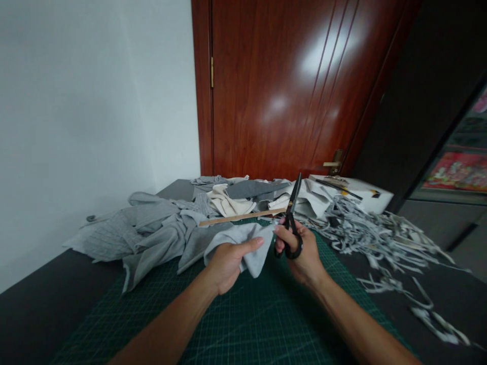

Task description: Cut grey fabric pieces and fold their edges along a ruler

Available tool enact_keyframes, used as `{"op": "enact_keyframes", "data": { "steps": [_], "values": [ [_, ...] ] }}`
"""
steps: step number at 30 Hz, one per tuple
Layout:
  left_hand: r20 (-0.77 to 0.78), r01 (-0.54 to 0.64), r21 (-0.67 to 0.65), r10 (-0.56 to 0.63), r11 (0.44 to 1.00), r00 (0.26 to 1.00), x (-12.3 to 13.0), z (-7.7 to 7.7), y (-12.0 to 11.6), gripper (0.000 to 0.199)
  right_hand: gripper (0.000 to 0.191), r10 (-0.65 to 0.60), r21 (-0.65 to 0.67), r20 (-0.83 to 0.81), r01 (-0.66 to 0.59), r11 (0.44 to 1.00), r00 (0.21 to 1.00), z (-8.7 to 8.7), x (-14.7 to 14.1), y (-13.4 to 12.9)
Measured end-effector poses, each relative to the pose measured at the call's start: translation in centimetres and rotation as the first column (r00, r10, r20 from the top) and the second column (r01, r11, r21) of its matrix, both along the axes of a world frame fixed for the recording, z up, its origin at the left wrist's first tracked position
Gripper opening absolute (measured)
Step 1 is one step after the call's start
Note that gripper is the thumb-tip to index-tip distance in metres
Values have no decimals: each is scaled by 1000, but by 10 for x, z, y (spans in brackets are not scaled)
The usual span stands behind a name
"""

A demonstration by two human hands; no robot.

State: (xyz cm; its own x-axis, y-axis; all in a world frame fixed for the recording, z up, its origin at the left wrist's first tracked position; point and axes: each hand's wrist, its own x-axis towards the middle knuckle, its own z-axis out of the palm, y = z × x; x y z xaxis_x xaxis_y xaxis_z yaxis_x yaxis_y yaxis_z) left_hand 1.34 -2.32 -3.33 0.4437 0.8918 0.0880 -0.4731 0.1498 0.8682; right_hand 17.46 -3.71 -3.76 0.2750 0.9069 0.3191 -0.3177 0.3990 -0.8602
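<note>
Head view showed our 2 hands raised above the green cutting mat point(251, 329) on the dark bench point(34, 314). Our left hand point(228, 261) had its grip closed on a light grey cloth point(251, 253), the thumb lying over the top of it and the lower part hanging below the fingers. The grip of our right hand point(300, 251) was closed around the black handles of the scissors point(292, 210); the blades stood together, pointing up and away from us. That hand's fingertips were at the right corner of the light grey cloth, though we could not tell how firmly they pinched it. Behind the cloth lay a long tan strip point(232, 219), its right end near the scissors. To the left we had a rumpled pile of grey cloth point(152, 223), partly over the mat, and farther back lay a cream cloth point(228, 202) among other pieces. On the right, a tangled heap of thin fabric strips point(365, 228) spread in front of a white box point(376, 197). Beyond the bench stood a reddish-brown door point(266, 91).
</note>
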Motion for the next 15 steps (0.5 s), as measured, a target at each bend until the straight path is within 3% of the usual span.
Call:
{"op": "enact_keyframes", "data": {
  "steps": [5,10,15],
  "values": [
    [94,-108,-140,122,984,988,1,1,6,29,41,-41,4,-67,41,999,997,2,8,4],
    [242,-222,-302,300,927,923,-4,15,11,11,42,-90,15,-122,93,996,988,5,19,7],
    [291,-191,-329,291,925,911,-14,24,16,16,43,-117,17,-154,121,993,981,6,28,9]
  ]
}}
